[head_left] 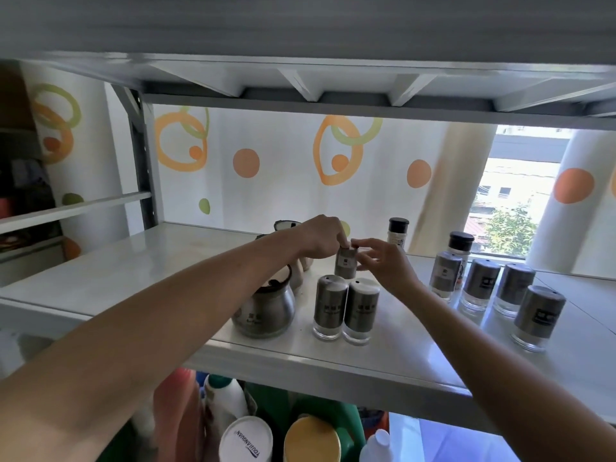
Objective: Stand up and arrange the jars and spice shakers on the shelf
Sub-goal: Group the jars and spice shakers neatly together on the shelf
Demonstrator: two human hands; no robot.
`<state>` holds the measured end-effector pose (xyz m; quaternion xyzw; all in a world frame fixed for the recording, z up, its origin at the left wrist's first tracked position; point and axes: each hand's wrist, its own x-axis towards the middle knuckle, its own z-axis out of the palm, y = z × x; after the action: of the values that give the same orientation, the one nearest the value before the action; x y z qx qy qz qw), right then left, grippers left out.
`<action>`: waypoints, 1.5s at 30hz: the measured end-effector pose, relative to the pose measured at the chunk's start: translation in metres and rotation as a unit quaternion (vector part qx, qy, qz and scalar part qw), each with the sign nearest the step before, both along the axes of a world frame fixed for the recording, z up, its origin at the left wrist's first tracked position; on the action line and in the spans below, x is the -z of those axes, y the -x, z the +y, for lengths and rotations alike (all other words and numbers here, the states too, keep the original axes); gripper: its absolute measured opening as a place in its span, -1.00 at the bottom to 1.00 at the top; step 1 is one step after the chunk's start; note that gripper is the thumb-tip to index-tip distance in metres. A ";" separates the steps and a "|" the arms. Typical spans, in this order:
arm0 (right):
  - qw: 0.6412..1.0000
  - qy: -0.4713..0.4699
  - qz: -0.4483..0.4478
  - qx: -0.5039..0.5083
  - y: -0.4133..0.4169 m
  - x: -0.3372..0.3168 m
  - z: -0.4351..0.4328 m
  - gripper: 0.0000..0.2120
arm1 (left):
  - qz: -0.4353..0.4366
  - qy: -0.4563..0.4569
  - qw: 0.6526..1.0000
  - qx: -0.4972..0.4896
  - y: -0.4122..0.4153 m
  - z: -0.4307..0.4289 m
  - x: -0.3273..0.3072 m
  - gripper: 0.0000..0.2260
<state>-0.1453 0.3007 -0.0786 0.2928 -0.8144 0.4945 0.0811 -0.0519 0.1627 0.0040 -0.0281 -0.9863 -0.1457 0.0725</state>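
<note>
A steel spice shaker stands upright mid-shelf, gripped at its top by my left hand and touched on its right side by my right hand. Two upright shakers stand side by side in front of it. A round steel jar with a lid sits to their left, under my left forearm. More jars behind it are mostly hidden by my arm. To the right stand several upright shakers and two black-capped bottles.
The white shelf has a metal frame overhead that limits headroom. A patterned curtain and a window lie behind. Below the shelf stand bottles and lidded tubs.
</note>
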 end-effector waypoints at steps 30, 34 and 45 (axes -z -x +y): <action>0.997 -0.034 -0.048 -0.056 -0.051 -0.034 -0.004 -0.75 | 0.016 -0.017 1.000 0.004 -0.067 -0.005 0.000 -0.55; 0.996 -0.036 -0.052 -0.058 -0.052 -0.036 -0.005 -0.69 | 0.020 -0.023 1.000 0.002 -0.070 -0.005 0.000 -0.55; 0.995 -0.051 -0.062 -0.052 -0.055 -0.039 -0.005 -0.66 | 0.027 -0.030 0.999 0.002 -0.077 -0.002 -0.001 -0.54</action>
<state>-0.0901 0.2961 -0.0396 0.3069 -0.8258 0.4730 -0.0102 0.0252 0.1607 0.0049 -0.0314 -0.9790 -0.1749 0.1001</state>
